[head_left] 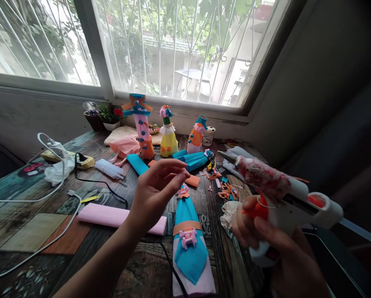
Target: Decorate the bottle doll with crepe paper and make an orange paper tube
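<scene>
My right hand [266, 240] grips a white hot glue gun [285, 198] with an orange trigger, its nozzle pointing left and up over the table. My left hand [156, 190] hovers with fingers spread and slightly curled, holding nothing, just above a blue and white paper doll [190, 248] that lies flat on the table. The doll has an orange band, a pink bow and a small pink flower at its top. A pink crepe paper roll [117, 217] lies left of it, partly behind my left wrist.
Three upright decorated paper dolls [168, 132] stand near the window sill, with blue paper rolls [193, 159] in front. Paper scraps [225, 188] lie at the right. White cables [61, 182], a black cord, glue sticks [109, 169] and a small plant pot [111, 118] sit at the left.
</scene>
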### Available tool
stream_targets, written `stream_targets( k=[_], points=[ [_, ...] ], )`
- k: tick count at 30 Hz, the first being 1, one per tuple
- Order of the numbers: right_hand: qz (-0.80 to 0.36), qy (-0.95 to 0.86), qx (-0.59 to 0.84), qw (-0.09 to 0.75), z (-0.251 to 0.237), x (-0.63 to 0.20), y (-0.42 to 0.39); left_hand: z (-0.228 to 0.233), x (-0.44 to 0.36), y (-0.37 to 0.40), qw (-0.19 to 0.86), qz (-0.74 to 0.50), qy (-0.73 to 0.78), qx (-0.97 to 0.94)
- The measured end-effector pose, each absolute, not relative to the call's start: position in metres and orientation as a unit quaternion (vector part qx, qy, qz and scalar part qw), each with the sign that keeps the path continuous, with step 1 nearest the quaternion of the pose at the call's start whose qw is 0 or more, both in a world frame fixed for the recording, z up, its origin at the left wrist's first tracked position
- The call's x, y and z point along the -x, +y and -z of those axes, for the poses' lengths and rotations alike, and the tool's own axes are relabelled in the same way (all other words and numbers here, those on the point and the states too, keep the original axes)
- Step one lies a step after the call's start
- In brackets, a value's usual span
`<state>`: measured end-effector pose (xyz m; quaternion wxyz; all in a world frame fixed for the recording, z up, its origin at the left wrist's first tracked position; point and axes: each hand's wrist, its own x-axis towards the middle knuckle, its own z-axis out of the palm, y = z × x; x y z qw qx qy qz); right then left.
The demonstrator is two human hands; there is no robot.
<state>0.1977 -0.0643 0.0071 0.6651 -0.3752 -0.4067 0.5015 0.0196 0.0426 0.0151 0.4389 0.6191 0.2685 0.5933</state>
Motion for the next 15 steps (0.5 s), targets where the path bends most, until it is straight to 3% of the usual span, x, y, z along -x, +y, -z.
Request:
stream_targets(
  k=[15],
  points=[
    [-0.463, -0.37, 0.506, 0.627, -0.004, -0.193, -0.052, -0.008, -0.009, 0.053, 0.482, -0.582, 0.185, -0.629]
  ],
)
